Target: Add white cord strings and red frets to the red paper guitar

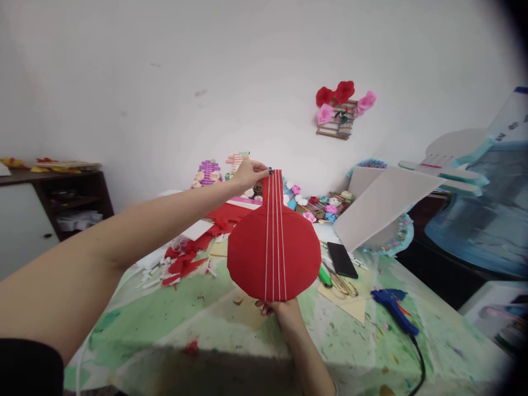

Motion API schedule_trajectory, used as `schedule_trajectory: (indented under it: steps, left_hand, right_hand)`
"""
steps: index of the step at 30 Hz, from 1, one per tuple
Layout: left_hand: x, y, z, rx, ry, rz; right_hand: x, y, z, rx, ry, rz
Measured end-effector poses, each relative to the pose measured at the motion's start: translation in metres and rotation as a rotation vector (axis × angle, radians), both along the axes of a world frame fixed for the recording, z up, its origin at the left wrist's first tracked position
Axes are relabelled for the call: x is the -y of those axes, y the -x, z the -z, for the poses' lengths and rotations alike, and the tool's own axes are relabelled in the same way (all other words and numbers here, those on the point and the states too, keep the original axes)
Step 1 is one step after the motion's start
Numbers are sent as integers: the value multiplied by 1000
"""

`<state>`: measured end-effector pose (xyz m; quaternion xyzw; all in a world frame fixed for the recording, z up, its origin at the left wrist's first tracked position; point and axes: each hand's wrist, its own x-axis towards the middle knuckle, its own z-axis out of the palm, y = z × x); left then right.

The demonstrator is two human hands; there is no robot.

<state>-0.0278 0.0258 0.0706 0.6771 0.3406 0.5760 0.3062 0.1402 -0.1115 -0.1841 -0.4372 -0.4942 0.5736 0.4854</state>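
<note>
A red paper-covered toy lute (251, 253) with a round body, a short neck and several white strings stands upright in front of me, above the table. My left hand (251, 174) reaches across and pinches the top of its neck, where a small dark piece shows. Under the bottom edge of the body, my right hand (284, 309) supports it, with some fingers hidden behind the red face. Both hands are closed on the instrument.
On the paint-stained table (173, 324) lie a blue glue gun (396, 311), gold-handled scissors (343, 285), a green cutter (325, 276), a black phone (342, 259) and red scraps (185, 264). Leaning white boards (383, 203) and a water bottle (466, 214) stand right.
</note>
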Motion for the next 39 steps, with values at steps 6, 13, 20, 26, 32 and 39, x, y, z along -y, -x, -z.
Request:
schedule_trajectory:
  steps: [6, 13, 20, 26, 32, 39]
  left_hand:
    - [-3, 1, 5, 47, 62, -15]
    - [-17, 9, 8, 91, 117, 51]
    - [-10, 1, 13, 259, 188, 102]
    - [3, -6, 12, 344, 172, 77]
    - [12, -2, 1, 305, 86, 61]
    - [32, 4, -1, 133, -30, -27]
  right_hand:
    - [0, -1, -2, -17, -11, -9]
    - [1, -1, 2, -34, -14, -11]
    - [0, -1, 2, -13, 19, -6]
    - [-4, 2, 6, -21, 44, 73]
    - [-4, 0, 4, -27, -17, 31]
    - [13, -21, 4, 107, -101, 390]
